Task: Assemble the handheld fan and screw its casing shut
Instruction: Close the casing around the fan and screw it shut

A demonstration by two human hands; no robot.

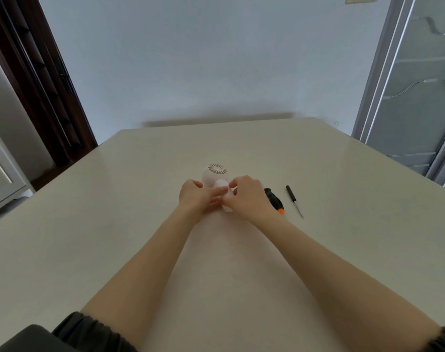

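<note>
White handheld fan lying on the pale counter, a little beyond the middle, round grilled head at the far end, handle pointing back toward the person. Left hand at the left side of the handle, index finger stretched across the top of it, remaining fingers curled under and around the handle, clamped on it. Right hand at the right side, back of the hand upward, thumb and forefinger pinched together at the top of the handle just below the fan head; impossible to tell whether a small part sits between them, since the spot is too small and partly hidden. Lower end of the handle peeking out white between the two wrists. Bare forearms reaching in from the near edge, dark gathered sleeves pushed up near the elbows.

Just right of the right hand, a screwdriver with black and orange handle flat on the counter, partly hidden behind the hand, orange end nearer the person. Further right, near but apart, a thin black precision screwdriver, metal tip toward the person. Behind the counter a plain light wall, dark door frame at left, glass-fronted cabinet at right.
</note>
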